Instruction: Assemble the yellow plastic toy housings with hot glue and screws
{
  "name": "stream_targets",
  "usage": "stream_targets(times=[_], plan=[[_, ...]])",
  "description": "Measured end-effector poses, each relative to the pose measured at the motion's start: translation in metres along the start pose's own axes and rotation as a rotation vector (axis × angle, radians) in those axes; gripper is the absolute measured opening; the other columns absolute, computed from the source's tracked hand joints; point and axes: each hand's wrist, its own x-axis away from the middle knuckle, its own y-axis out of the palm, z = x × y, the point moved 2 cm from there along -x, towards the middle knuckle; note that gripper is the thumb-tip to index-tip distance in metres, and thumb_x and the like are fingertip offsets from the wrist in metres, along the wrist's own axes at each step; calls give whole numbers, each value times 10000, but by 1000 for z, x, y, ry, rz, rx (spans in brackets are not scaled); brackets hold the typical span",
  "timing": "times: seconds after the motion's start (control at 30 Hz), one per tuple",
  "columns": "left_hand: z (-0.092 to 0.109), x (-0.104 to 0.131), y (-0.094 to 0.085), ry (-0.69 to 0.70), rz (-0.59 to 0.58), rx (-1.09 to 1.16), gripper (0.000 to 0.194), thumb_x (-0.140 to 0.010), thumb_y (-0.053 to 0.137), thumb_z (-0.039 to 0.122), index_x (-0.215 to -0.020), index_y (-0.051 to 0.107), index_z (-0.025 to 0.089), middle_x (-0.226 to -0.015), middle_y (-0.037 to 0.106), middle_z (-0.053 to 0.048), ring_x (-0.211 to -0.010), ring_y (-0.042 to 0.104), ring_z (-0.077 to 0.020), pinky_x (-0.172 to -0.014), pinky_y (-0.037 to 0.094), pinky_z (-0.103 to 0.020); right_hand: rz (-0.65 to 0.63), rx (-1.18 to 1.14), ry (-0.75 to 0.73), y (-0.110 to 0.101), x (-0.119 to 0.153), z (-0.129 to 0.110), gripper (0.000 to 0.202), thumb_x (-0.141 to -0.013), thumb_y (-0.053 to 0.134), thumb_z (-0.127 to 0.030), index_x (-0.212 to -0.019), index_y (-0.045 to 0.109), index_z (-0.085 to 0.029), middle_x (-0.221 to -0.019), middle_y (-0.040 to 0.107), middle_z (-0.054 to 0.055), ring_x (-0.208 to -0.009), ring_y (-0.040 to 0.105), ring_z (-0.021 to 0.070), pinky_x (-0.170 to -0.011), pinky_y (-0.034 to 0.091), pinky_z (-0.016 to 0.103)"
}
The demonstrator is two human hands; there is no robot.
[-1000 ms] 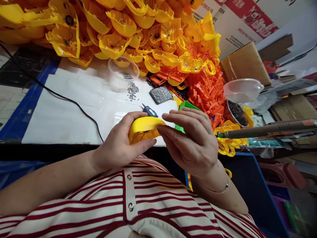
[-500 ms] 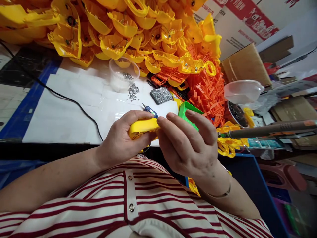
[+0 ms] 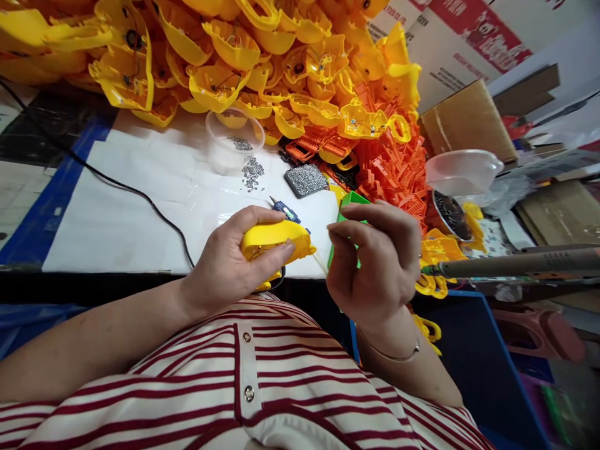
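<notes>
My left hand (image 3: 234, 253) is closed around a yellow plastic shell (image 3: 276, 236), thumb along its near side and fingers over the top. Dark wires show inside the shell. To its right and apart from it, my right hand (image 3: 375, 262) has its fingers curled in towards the thumb; whatever is between the fingertips is hidden. A thin pale strand (image 3: 320, 259) shows between the shell and that hand. Behind my right hand stands a green perforated basket (image 3: 355, 199), partly covered. Just beyond the shell lies a blue tool with a pointed tip (image 3: 287, 211).
Small metal screws (image 3: 253, 174) lie loose near a clear tub (image 3: 234, 140), and more fill a dark tray (image 3: 305, 180). Yellow shells (image 3: 225, 81) and orange parts (image 3: 394, 172) are heaped behind. A grey rod (image 3: 515, 262) juts in from the right, above a blue bin (image 3: 473, 350).
My right hand has drawn away from the shell to the right, its fingers curling inward. The left hand keeps the shell, whose right end is now uncovered.
</notes>
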Motion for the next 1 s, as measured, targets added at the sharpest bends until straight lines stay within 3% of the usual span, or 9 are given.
stream_targets(times=[0.17, 0.33, 0.47, 0.53, 0.6, 0.7, 0.8, 0.93, 1.0], plan=[[-1, 0, 2, 34, 21, -17, 308, -802, 730, 328, -1059, 629, 190, -991, 667, -24, -796, 662, -153, -706, 578, -266, -77, -138, 79, 1, 4, -5, 355, -898, 560, -95, -1206, 600, -268, -1136, 689, 88, -1035, 670, 219, -883, 588, 418], [0, -1, 1, 59, 22, -3, 322, -802, 731, 354, -1056, 631, 184, -969, 680, -25, -778, 660, -140, -681, 570, -240, -86, -344, 97, 6, 1, -6, 291, -894, 626, -168, -1168, 623, -264, -1144, 667, 90, -1087, 651, 216, -890, 589, 406], [-1, -8, -9, 27, 102, 22, 383, -790, 758, 428, -1056, 629, 184, -1032, 684, -44, -883, 673, -165, -757, 578, -261, -77, -620, 359, 33, 14, 7, 405, -923, 617, -330, -1316, 533, -279, -1191, 659, 90, -1084, 654, 200, -908, 586, 385], [-1, -11, -14, 13, 133, 56, 426, -797, 745, 497, -1066, 621, 191, -1040, 684, -45, -896, 676, -173, -762, 579, -271, -166, -759, 458, 51, 22, 10, 504, -894, 660, -403, -1351, 503, -258, -1223, 658, 100, -1102, 651, 190, -917, 581, 355], [-3, -11, -17, -5, 88, 78, 484, -813, 693, 594, -1073, 620, 192, -1018, 686, -50, -856, 679, -177, -724, 577, -278, -247, -893, 498, 63, 25, 6, 547, -881, 668, -453, -1358, 495, -247, -1215, 665, 97, -1104, 650, 178, -913, 579, 333], [-5, -5, -15, 1, 5, 67, 558, -833, 617, 676, -1096, 623, 183, -1073, 689, -75, -921, 677, -196, -782, 567, -302, -255, -1020, 565, 66, 22, -5, 492, -876, 662, -485, -1288, 551, -239, -1177, 669, 81, -1054, 656, 161, -896, 574, 319], [-7, 3, -13, 44, 12, 43, 567, -873, 535, 700, -1104, 616, 188, -1131, 680, -86, -1021, 655, -204, -860, 540, -315, -244, -1118, 720, 58, 16, -14, 430, -815, 720, -519, -1117, 634, -225, -1118, 672, 67, -1014, 647, 160, -879, 566, 319], [-6, 11, -10, 88, 9, -56, 614, -844, 523, 747, -1065, 615, 182, -1004, 680, -65, -889, 652, -179, -809, 532, -304, -266, -1342, 974, 52, 13, -22, 479, -686, 823, -539, -988, 624, -224, -961, 677, 20, -888, 648, 146, -834, 572, 314], [-2, 12, -11, 105, 31, -91, 611, -823, 560, 744, -1064, 624, 185, -1007, 683, -60, -889, 654, -179, -803, 530, -294, -230, -1380, 1005, 53, 12, -24, 507, -639, 847, -555, -955, 619, -231, -912, 670, 1, -851, 646, 140, -813, 577, 308]])
